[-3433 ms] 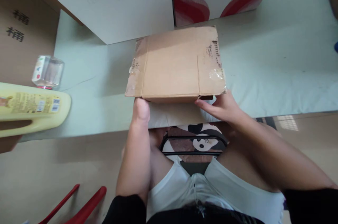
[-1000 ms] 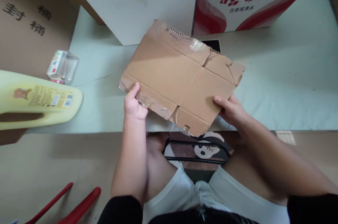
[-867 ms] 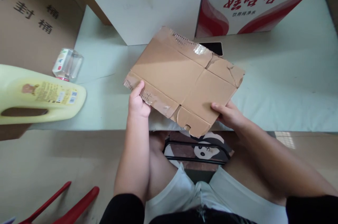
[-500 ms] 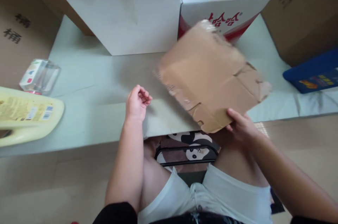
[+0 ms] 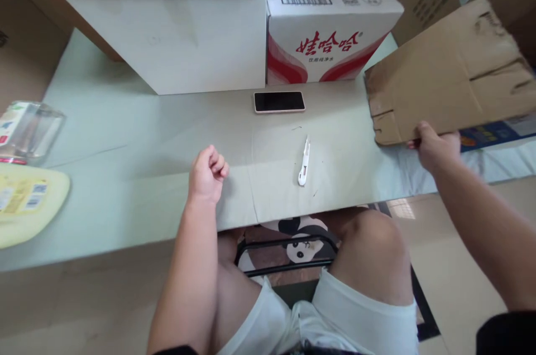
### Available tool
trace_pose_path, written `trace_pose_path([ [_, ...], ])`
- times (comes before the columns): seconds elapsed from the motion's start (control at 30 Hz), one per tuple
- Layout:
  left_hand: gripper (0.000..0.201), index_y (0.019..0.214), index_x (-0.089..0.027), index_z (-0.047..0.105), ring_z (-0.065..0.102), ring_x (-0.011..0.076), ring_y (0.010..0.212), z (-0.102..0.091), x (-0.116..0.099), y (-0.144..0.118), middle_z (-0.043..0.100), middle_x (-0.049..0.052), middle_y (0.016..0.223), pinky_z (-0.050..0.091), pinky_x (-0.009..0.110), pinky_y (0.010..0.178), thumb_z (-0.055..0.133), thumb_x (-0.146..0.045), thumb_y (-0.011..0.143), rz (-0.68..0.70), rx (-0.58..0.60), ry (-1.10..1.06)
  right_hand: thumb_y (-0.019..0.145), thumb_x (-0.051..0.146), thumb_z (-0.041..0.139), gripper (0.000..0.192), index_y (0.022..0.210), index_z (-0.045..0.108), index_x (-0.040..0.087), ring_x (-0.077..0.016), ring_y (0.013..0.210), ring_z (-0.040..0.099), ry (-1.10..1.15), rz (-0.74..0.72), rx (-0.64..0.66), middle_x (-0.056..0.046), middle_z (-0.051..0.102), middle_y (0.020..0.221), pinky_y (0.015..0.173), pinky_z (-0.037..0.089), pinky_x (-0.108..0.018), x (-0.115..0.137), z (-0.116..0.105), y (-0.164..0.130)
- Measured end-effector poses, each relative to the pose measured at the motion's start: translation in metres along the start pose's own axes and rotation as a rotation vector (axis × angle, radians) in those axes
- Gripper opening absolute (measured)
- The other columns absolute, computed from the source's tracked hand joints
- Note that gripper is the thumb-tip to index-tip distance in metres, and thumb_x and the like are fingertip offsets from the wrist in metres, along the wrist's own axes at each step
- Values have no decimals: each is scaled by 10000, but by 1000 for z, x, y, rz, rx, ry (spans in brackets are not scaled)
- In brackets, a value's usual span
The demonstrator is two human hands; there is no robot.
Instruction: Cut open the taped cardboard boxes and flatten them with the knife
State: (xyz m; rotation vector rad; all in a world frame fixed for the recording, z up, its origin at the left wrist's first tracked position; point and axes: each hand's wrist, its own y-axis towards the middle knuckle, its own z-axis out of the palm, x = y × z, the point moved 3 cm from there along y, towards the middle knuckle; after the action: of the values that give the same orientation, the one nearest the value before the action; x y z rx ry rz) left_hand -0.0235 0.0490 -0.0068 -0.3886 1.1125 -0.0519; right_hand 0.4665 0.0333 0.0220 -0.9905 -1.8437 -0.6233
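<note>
Pale green bench [image 5: 125,137] backed by stacked white boxes [image 5: 167,37] and a red-printed carton [image 5: 330,37]. Right hand [image 5: 435,148] pinches the lower left edge of a flattened cardboard sheet [image 5: 448,76], held at the right of the frame (tilted, above the bench edge). Left hand [image 5: 205,176] rests loosely curled, holding nothing, at centre. Phone [image 5: 279,101] and white utility knife [image 5: 304,162] lie between them, apart.

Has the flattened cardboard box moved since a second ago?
Yes. The flattened cardboard box, gripped by the right hand, swung rightward, off the phone it covered.
</note>
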Motion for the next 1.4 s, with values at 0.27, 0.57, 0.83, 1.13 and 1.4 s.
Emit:
trace_pose_path([
  [0.27, 528, 469, -219, 220, 164, 42, 361, 1, -2, 5, 125, -90, 448, 196, 196, 354, 636, -364, 761, 51, 106, 58, 938, 85, 546, 203, 1110, 480, 170, -69, 650, 656, -26, 72, 424, -19, 591, 843, 787, 556, -269, 73, 110, 47],
  [0.57, 545, 480, -216, 198, 153, 38, 364, -7, -14, -5, 111, -91, 454, 166, 200, 363, 625, -368, 784, 95, 174, -40, 923, 97, 570, 126, 1001, 593, 194, -107, 690, 665, -216, 36, 682, -19, 658, 815, 845, 593, -302, 66, 118, -14],
  [0.83, 527, 486, -219, 170, 123, 38, 379, -45, -37, -23, 89, -95, 466, 127, 201, 372, 600, -274, 785, 207, 1, -261, 880, 98, 622, 109, 891, 670, 196, -124, 699, 681, -354, -318, 986, -36, 721, 803, 734, 601, -269, 135, 165, -118],
  [1.13, 484, 469, -217, 168, 127, 42, 347, -91, -61, -29, 87, -88, 448, 107, 213, 378, 452, -177, 859, 116, -71, -448, 869, 124, 594, 222, 1056, 688, 197, -138, 726, 670, -462, -784, 1253, -42, 754, 866, 711, 561, -268, 208, 273, -267],
  [1.4, 490, 516, -221, 143, 125, 39, 336, -101, -60, -22, 90, -96, 447, 126, 203, 370, 479, -211, 872, 9, -108, -583, 853, 171, 593, 272, 1111, 669, 216, -238, 1051, 689, -349, -1107, 1193, -73, 719, 1201, 995, 554, -422, 260, 384, -374],
])
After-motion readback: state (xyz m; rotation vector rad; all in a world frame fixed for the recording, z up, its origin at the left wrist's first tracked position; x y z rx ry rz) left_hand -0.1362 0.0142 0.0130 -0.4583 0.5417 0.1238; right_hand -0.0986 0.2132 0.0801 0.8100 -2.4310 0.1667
